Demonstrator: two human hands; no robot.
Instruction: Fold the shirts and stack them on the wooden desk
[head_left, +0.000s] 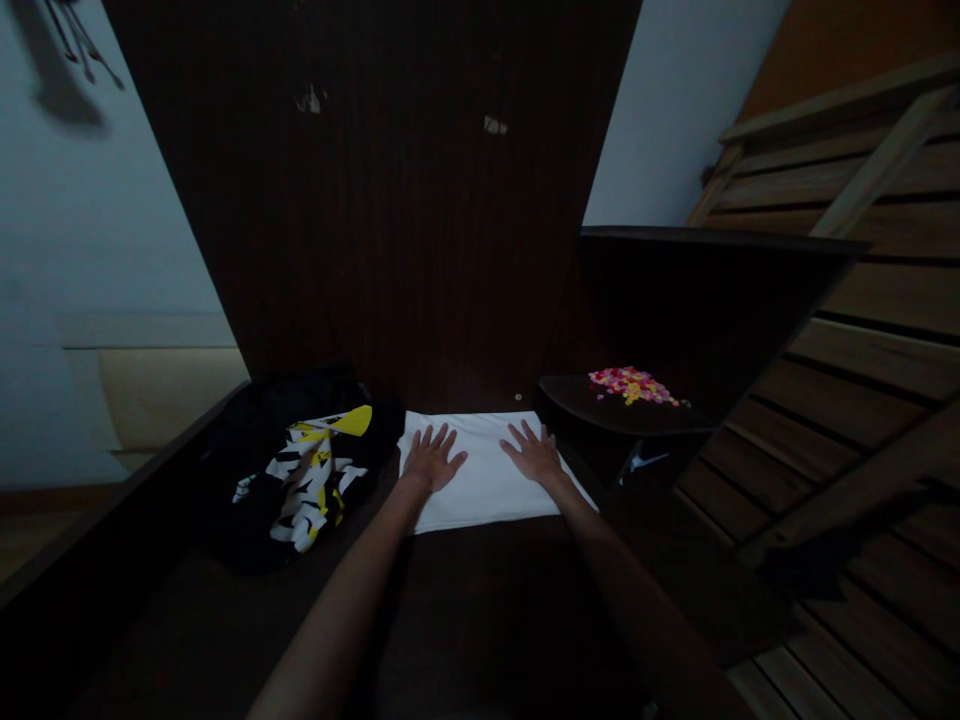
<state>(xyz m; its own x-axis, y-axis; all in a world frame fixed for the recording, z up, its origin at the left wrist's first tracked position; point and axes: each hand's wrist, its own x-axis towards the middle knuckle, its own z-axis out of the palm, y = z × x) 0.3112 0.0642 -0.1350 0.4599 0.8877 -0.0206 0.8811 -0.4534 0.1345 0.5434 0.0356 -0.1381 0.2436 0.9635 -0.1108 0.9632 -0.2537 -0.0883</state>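
Observation:
A white cloth (480, 470), folded into a rough rectangle, lies flat on the dark wooden surface against the upright panel. My left hand (431, 460) rests palm down on its left side, fingers spread. On the right side of the cloth my right hand (534, 455) lies flat as well, its fingers apart. Neither hand grips anything. Left of the cloth sits a crumpled black garment (319, 480) with a white and yellow print. The cloth's exact kind cannot be made out.
Behind the cloth rises a tall dark wooden panel (390, 220). To the right, a small rounded shelf (577, 395) carries a pile of pink, red and yellow bits (634, 384). Wooden slats (862, 370) stand farther right. A raised dark edge (127, 490) runs along the left.

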